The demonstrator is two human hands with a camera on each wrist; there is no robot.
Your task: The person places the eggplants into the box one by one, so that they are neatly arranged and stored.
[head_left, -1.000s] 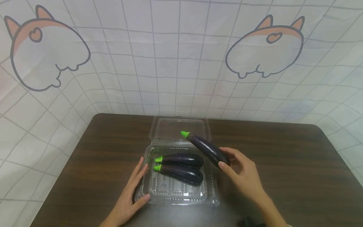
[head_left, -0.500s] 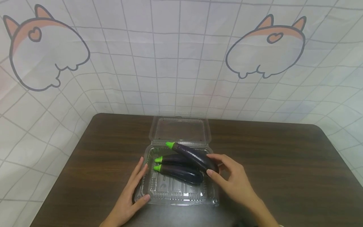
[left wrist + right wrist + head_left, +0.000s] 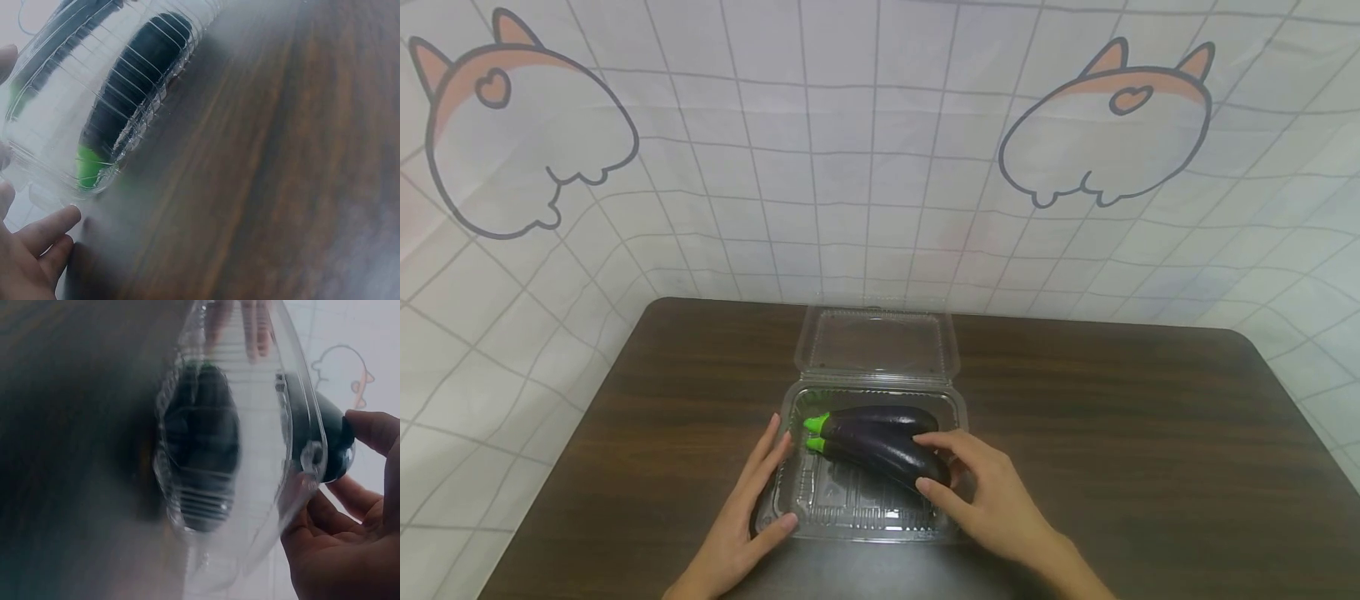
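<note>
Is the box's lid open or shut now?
Open: the clear lid lies folded back behind the box; the right hand holds an eggplant over its uncovered top.

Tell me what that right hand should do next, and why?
Probably lower the held eggplant gently into the clear box: the right hand grips it over two other eggplants inside, and the right wrist view shows its end above the box.

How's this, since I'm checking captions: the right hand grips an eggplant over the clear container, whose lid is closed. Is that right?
The lid isn't closed: the head view shows it open, folded back. The right hand does grip an eggplant over the clear container.
</note>
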